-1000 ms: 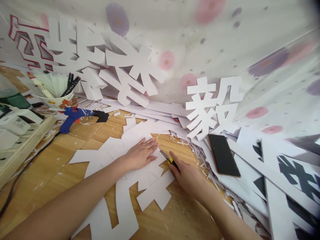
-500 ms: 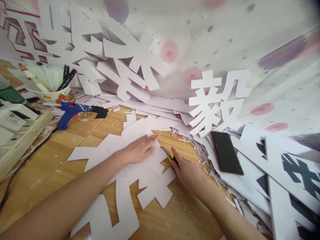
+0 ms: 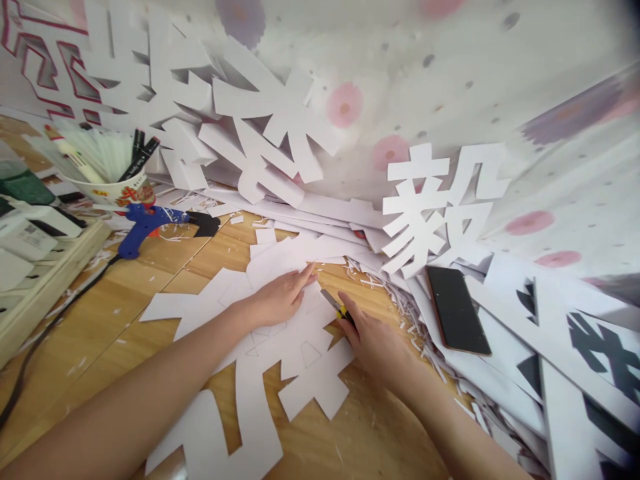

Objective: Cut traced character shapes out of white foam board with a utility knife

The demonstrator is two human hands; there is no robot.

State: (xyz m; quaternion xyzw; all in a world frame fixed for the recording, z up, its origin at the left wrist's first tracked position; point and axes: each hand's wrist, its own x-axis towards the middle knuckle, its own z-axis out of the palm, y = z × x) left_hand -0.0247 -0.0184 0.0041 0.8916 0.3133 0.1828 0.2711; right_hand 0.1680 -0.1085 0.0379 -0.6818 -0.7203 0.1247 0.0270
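A white cut-out sheet shaped like a character (image 3: 257, 403) lies on the wooden table in front of me, with thin drawn outlines on its surface. My left hand (image 3: 280, 299) rests palm down across its upper part, index finger stretched out near the upper edge. It holds nothing. In my right hand (image 3: 373, 337) is a utility knife (image 3: 332, 302) with a yellow and black handle, its blade out and pointing up and left over the sheet's right edge. I cannot tell whether the blade touches the paper.
A blue glue gun (image 3: 137, 230) with a black cord lies at left, by a paper cup (image 3: 107, 193) of pens and sticks. A black phone (image 3: 459, 310) rests on paper at right. White cut-out characters (image 3: 423, 207) stand against the patterned backdrop. Paper scraps (image 3: 400, 313) litter the table.
The left hand's fingers have drawn together a little, leaving the index finger pointing out. The right hand with the knife has barely moved. The whole view has shifted slightly.
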